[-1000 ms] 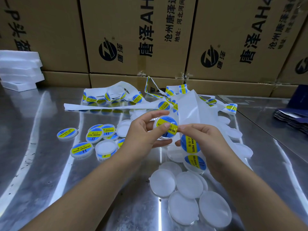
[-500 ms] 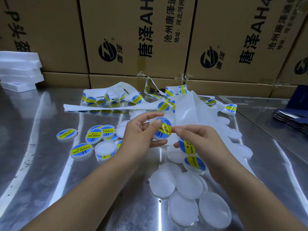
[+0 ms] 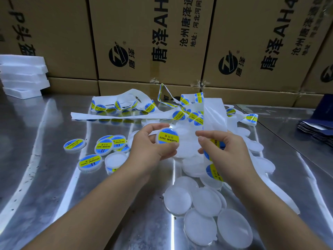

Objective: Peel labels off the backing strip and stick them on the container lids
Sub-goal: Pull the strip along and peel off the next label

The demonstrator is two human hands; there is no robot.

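My left hand (image 3: 151, 147) grips a round white lid (image 3: 167, 137) that carries a blue and yellow "soldering paste" label, face up, above the table. My right hand (image 3: 225, 150) holds the white backing strip (image 3: 214, 114), which rises from the hand and trails down to the right; blue and yellow labels (image 3: 213, 171) sit on the strip below the fingers. A gap separates the two hands. Several bare translucent lids (image 3: 201, 226) lie in front of me, more under and right of the strip. Labelled lids (image 3: 103, 146) lie to the left.
The steel table (image 3: 54, 177) bears a tangle of label strip (image 3: 126, 107) at the back. Cardboard boxes (image 3: 149, 42) wall off the far edge. White foam trays (image 3: 23, 74) are stacked far left. Dark blue pouches (image 3: 317, 129) lie at the right.
My right hand has drawn away from the lid to the right with the strip. The left hand has turned the labelled lid flatter, face up, and moved it slightly left.
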